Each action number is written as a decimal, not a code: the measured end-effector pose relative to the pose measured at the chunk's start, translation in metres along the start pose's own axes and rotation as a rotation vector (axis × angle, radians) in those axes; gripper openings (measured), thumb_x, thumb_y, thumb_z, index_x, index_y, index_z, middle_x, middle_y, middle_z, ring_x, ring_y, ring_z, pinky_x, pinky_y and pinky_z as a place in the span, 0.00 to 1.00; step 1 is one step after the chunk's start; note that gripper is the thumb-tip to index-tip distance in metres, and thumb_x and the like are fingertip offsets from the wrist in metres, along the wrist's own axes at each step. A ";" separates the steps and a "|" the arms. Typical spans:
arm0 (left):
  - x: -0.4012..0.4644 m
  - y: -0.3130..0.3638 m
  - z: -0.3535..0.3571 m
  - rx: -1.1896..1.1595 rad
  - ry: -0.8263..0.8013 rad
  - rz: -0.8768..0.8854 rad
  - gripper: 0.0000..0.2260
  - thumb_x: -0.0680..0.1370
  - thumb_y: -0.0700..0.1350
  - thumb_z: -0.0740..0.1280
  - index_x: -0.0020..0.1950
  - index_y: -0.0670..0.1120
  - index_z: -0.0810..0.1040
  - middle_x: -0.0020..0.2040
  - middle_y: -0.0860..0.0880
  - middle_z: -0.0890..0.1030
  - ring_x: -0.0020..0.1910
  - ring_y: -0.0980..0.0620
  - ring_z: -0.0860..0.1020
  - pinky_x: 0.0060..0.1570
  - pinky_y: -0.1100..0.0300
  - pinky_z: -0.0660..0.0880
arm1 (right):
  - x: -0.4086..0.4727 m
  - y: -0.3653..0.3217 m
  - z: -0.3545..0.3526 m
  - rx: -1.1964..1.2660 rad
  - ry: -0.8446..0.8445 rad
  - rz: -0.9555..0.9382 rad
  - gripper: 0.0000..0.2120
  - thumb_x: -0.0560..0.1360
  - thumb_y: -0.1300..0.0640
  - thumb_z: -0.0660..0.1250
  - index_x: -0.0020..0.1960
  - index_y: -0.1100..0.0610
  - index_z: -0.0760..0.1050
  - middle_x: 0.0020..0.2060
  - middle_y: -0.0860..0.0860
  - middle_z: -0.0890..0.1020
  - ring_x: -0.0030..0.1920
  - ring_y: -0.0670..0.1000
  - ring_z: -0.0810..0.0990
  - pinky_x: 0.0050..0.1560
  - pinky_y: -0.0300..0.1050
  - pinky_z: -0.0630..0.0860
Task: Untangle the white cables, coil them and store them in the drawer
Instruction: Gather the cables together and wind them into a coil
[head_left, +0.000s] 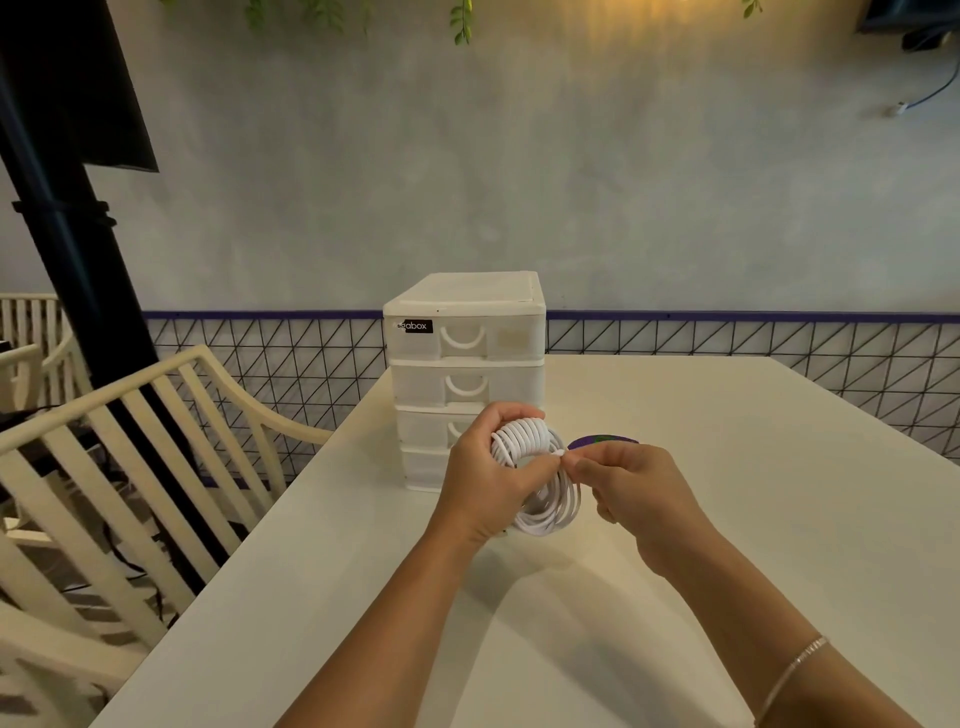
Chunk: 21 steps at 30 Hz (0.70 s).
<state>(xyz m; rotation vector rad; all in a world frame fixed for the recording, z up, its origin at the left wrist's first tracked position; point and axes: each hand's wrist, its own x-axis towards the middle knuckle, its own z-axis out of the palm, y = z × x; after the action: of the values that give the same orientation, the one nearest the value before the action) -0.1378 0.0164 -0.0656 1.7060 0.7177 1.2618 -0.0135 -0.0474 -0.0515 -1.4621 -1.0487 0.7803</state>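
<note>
The left hand (485, 475) grips the coiled white cable (540, 478); the right hand (631, 486) pinches its end.

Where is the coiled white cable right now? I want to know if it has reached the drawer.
In the head view the coiled white cable is held above the table between the left hand and right hand, just in front of the closed drawer unit.
</note>
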 end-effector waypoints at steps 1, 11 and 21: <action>0.000 -0.001 0.000 -0.012 0.001 -0.011 0.15 0.67 0.42 0.76 0.46 0.56 0.75 0.39 0.58 0.77 0.39 0.56 0.77 0.37 0.59 0.79 | -0.001 -0.001 0.000 -0.003 -0.005 0.006 0.08 0.75 0.60 0.67 0.37 0.56 0.78 0.17 0.41 0.74 0.23 0.40 0.71 0.32 0.34 0.65; 0.003 -0.003 0.005 -0.138 0.037 -0.159 0.11 0.70 0.37 0.72 0.45 0.53 0.77 0.40 0.51 0.77 0.34 0.52 0.76 0.32 0.61 0.75 | -0.004 -0.001 0.007 -0.150 0.035 -0.033 0.07 0.76 0.57 0.66 0.46 0.55 0.83 0.31 0.45 0.80 0.33 0.44 0.75 0.36 0.36 0.70; 0.005 0.001 0.005 -0.113 0.090 -0.175 0.16 0.65 0.41 0.78 0.44 0.54 0.75 0.40 0.54 0.75 0.39 0.56 0.76 0.34 0.65 0.76 | -0.006 -0.014 0.001 0.017 0.037 0.068 0.09 0.73 0.62 0.67 0.35 0.56 0.78 0.30 0.46 0.77 0.35 0.43 0.73 0.36 0.36 0.68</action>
<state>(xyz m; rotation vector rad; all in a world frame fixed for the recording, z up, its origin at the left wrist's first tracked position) -0.1316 0.0187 -0.0624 1.4705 0.8147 1.2388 -0.0189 -0.0528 -0.0384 -1.4985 -0.9661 0.8062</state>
